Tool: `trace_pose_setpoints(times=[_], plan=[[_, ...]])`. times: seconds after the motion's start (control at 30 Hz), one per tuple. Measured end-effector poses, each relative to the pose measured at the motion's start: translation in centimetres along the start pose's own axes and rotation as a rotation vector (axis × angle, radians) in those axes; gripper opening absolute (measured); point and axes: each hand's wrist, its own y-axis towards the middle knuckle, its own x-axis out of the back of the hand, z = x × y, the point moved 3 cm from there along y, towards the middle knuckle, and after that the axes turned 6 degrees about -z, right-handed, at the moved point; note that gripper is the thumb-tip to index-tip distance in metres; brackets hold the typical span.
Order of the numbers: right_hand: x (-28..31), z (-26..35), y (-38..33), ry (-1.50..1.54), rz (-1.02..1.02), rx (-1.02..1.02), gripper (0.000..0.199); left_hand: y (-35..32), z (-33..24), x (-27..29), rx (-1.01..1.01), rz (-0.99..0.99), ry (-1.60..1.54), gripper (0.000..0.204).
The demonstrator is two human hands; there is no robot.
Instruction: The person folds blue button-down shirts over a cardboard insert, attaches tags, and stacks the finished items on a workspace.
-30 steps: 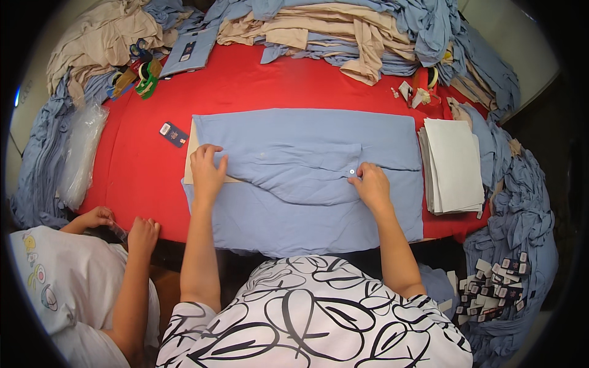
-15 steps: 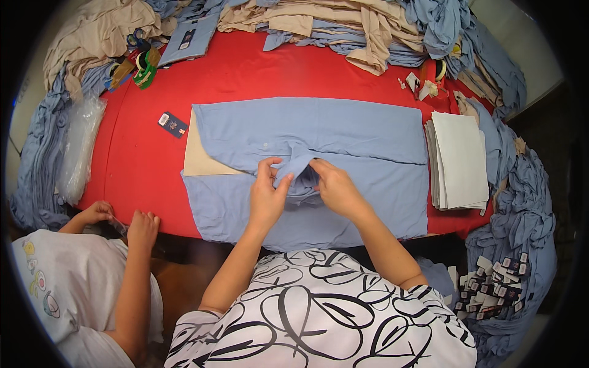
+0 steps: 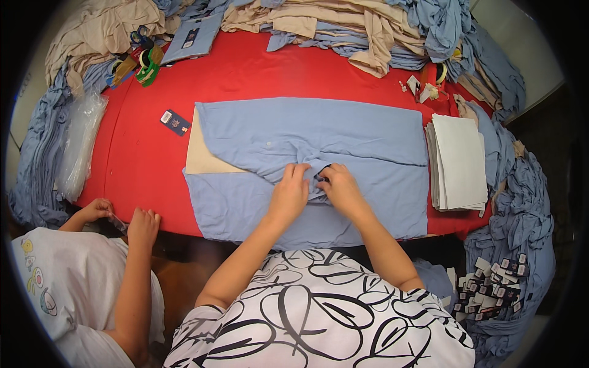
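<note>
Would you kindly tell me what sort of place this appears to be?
Most likely a garment workroom: a blue garment lies spread on a red-covered table, piles of blue and beige clothing line the far edge, and a cluster of small tags lies at the lower right.

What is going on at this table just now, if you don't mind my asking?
A person's left hand and right hand hold a bunched part of a light-blue garment near its middle. The garment lies spread on a red-covered table, with a beige piece showing at its left end. A dark tag lies to the left, a stack of white sheets to the right. A co-worker sits at the left.
</note>
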Motion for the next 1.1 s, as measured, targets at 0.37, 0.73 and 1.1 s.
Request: trace_pose_setpoints(times=[0.37,0.73,1.1], plan=[[3.6,-2.0,0.5,0.924,0.105,-0.548,0.025,4.8,3.8,3.6,-0.165,-0.288,0.488,0.023],[4.4,-5.3,-0.1,1.058,-0.162,-0.645,0.017,7.5,5.3,8.7,0.147,0.276,-0.069,0.022],[2.4,-6.7,-0.2,1.099,-0.234,-0.705,0.013,7.8,6.1,8.1,0.232,0.309,-0.089,0.024]])
